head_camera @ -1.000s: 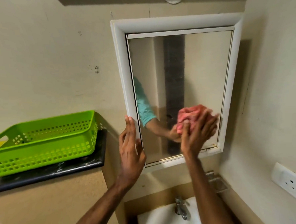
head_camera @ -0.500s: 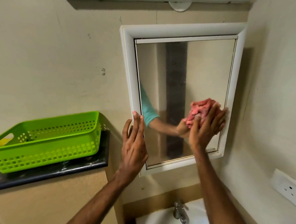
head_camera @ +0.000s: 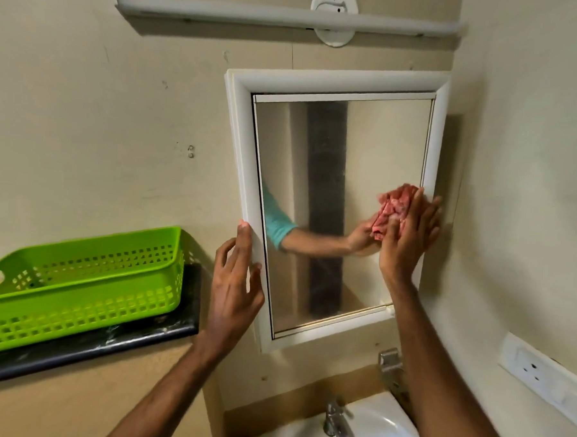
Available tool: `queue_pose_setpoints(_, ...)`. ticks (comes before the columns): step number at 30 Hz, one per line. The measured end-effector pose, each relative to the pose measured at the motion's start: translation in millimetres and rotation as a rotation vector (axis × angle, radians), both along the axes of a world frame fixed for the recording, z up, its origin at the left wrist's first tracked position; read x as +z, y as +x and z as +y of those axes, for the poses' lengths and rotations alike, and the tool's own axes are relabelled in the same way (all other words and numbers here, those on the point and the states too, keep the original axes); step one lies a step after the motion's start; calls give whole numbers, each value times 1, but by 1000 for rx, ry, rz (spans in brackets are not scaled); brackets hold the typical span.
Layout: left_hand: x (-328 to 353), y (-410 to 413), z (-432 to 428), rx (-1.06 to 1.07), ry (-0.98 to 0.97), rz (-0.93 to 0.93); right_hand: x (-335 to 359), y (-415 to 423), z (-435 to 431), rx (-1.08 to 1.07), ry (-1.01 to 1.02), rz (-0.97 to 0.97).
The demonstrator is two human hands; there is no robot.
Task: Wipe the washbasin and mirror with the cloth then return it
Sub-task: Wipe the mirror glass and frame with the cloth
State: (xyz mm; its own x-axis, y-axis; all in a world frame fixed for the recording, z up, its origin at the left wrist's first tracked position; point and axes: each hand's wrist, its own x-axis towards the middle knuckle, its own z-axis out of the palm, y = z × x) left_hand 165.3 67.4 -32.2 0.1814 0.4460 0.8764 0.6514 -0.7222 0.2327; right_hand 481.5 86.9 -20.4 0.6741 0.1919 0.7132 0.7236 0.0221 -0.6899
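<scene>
In the head view the right hand [head_camera: 408, 239] presses the pink cloth [head_camera: 394, 209] flat against the mirror [head_camera: 331, 200], low on the right side of the glass and just beside the white frame [head_camera: 244, 149]; its grip is spread, fingers open and laid over the cloth, so the cloth is held by pressure against the glass and not pinched. The left hand [head_camera: 235, 285] holds nothing; its fingers are loosely open and rest on the left edge of the frame, I judge to steady it. The cloth looks soft, light and crumpled (it bunches under the palm), so it should follow the flat glass easily; a small part of it stands out above the fingertips, and I think a flat palm over its middle is the best hold, because a loose edge can slip out while rubbing. The mirror is stiff and smooth, probably fragile, so even pressure seems wiser than a hard push. Below, the washbasin [head_camera: 379, 433] with its tap [head_camera: 336, 421] is partly in view; to the left a green basket [head_camera: 79, 284] stands on a dark bench [head_camera: 133, 340], and whether the cloth belongs there I cannot tell.
</scene>
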Motion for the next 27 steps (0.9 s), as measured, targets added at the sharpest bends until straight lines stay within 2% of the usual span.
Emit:
queue_pose_setpoints(2,-1,1,-1,9,-1,-9,1,-43,-2,37,13,-46)
queue_pose_setpoints(3,-1,1,-2,5,-2,-13,-2,-77,-6,110,4,-155)
queue_pose_setpoints(6,1,-1,-4,4,-21,-26,-18,-160,-21,365,-157,-696)
queue_pose_setpoints(8,5,-3,-4,44,-14,-8,-12,-158,-21,404,-193,-922)
queue_pose_setpoints(10,13,-4,-1,89,66,18,4,-121,-17,370,-138,-870)
queue_pose_setpoints(11,18,-4,2,107,103,23,11,-96,-15,332,-100,-753)
queue_pose_setpoints(15,37,7,4,133,151,-27,31,-7,-11,77,-11,-61)
queue_pose_setpoints(17,40,13,2,155,141,-63,36,-29,-7,38,17,60)
queue_pose_setpoints(19,46,14,-2,142,131,-106,35,-92,-9,107,45,-84)
queue_pose_setpoints(21,54,14,-7,122,127,-141,26,-153,-18,275,-39,-485)
queue_pose_setpoints(23,61,13,-14,141,128,-131,23,-167,-20,369,-134,-799)
queue_pose_setpoints(25,66,8,-16,191,123,-102,34,-137,-14,319,-116,-885)
queue_pose_setpoints(27,67,2,-11,215,116,-72,47,-95,-9,266,-47,-721)
